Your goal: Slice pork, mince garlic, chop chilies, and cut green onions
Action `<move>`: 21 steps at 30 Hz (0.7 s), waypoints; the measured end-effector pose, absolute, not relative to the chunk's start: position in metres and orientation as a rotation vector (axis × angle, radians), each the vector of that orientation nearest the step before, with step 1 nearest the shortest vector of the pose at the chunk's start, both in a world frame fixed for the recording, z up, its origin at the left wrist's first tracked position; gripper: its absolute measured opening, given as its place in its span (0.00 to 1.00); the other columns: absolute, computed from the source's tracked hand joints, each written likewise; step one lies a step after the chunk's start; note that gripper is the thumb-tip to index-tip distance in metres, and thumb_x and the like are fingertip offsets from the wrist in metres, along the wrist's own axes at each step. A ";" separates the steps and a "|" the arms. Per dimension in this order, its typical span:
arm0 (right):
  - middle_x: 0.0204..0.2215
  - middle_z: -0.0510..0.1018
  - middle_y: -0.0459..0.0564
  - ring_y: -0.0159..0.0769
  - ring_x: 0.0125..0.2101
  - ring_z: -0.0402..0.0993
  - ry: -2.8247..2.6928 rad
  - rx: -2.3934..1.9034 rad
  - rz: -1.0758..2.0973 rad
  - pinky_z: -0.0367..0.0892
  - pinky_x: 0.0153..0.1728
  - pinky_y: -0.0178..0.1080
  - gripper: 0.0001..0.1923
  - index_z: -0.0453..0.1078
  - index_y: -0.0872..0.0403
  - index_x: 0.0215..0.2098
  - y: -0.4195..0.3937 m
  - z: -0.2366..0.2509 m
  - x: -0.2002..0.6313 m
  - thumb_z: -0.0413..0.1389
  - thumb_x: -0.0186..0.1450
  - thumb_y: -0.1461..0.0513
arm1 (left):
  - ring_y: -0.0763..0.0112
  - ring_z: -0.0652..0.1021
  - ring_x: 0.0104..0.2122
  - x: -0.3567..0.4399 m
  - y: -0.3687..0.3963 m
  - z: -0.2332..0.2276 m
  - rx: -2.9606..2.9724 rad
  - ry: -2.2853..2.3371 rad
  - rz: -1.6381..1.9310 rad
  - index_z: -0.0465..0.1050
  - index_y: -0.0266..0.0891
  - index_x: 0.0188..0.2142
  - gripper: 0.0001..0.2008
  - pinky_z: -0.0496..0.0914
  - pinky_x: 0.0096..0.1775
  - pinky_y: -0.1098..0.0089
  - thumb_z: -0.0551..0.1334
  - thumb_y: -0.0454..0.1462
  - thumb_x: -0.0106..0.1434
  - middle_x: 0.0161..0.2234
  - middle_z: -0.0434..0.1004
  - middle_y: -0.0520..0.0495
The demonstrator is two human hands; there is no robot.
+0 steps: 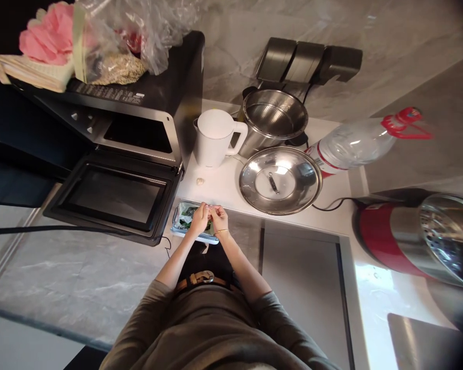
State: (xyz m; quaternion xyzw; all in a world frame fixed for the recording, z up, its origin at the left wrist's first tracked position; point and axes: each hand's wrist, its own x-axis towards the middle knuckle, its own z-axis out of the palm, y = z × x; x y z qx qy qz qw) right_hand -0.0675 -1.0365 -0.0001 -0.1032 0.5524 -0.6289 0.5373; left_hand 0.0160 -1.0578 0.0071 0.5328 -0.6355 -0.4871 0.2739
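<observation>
White counter (224, 187): both hands (209, 217) meet over a small tray (179, 221), grip seemingly pinching something tiny.

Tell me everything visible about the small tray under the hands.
The small shallow rectangular tray, pale and light-rimmed, lies flat at the white counter's front edge, beside the open oven door. It holds dark green pieces. The left hand and right hand meet over it, hiding its right part.

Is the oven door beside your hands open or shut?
Open. The oven door is dropped flat toward the person, glass facing up, with the dark oven mouth behind it, just left of the tray.
</observation>
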 end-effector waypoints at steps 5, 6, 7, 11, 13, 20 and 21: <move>0.17 0.69 0.39 0.25 0.17 0.64 1.133 -0.238 -1.490 0.65 0.21 0.32 0.16 0.64 0.52 0.24 -1.034 0.005 -0.064 0.64 0.48 0.52 | 0.74 0.69 0.25 0.023 -1.058 0.006 1.312 -1.540 -1.385 0.60 0.40 0.27 0.23 0.66 0.31 0.71 0.43 0.53 0.66 0.24 0.65 0.51; 0.17 0.69 0.39 0.25 0.18 0.64 1.098 -0.223 -1.485 0.65 0.21 0.31 0.16 0.64 0.52 0.24 -1.034 0.006 -0.063 0.64 0.48 0.52 | 0.74 0.68 0.25 0.024 -1.059 0.005 1.292 -1.443 -1.446 0.60 0.40 0.28 0.23 0.65 0.30 0.71 0.45 0.54 0.65 0.24 0.64 0.51; 0.18 0.69 0.39 0.25 0.18 0.64 1.067 -0.211 -1.479 0.66 0.22 0.31 0.16 0.65 0.52 0.24 -1.034 0.009 -0.064 0.64 0.48 0.52 | 0.75 0.68 0.24 0.025 -1.059 0.004 1.281 -1.334 -1.513 0.61 0.39 0.28 0.22 0.65 0.29 0.72 0.47 0.55 0.63 0.24 0.64 0.52; 0.20 0.71 0.40 0.26 0.22 0.69 0.976 -0.177 -1.453 0.68 0.24 0.30 0.16 0.67 0.52 0.27 -1.034 0.018 -0.066 0.65 0.49 0.53 | 0.77 0.65 0.21 0.028 -1.059 0.004 1.264 -1.032 -1.665 0.64 0.39 0.31 0.20 0.63 0.25 0.73 0.54 0.55 0.59 0.23 0.62 0.54; 0.21 0.72 0.41 0.28 0.24 0.71 0.951 -0.157 -1.430 0.69 0.25 0.30 0.16 0.67 0.52 0.27 -1.034 0.021 -0.069 0.65 0.50 0.53 | 0.77 0.66 0.22 0.029 -1.059 0.006 1.212 -0.954 -1.677 0.65 0.39 0.31 0.18 0.64 0.26 0.73 0.55 0.52 0.60 0.23 0.62 0.54; 0.21 0.72 0.41 0.26 0.25 0.70 0.952 -0.199 -1.490 0.68 0.27 0.29 0.13 0.68 0.53 0.24 -1.034 0.022 -0.069 0.65 0.50 0.55 | 0.76 0.66 0.21 0.033 -1.061 0.016 1.282 -0.816 -1.625 0.57 0.41 0.26 0.08 0.62 0.25 0.73 0.48 0.38 0.61 0.22 0.61 0.54; 0.22 0.73 0.41 0.26 0.25 0.70 0.954 -0.212 -1.489 0.69 0.28 0.29 0.12 0.69 0.53 0.25 -1.033 0.021 -0.068 0.66 0.50 0.55 | 0.76 0.65 0.20 0.035 -1.061 0.016 1.313 -0.888 -1.623 0.57 0.41 0.25 0.08 0.61 0.24 0.73 0.48 0.37 0.61 0.21 0.60 0.54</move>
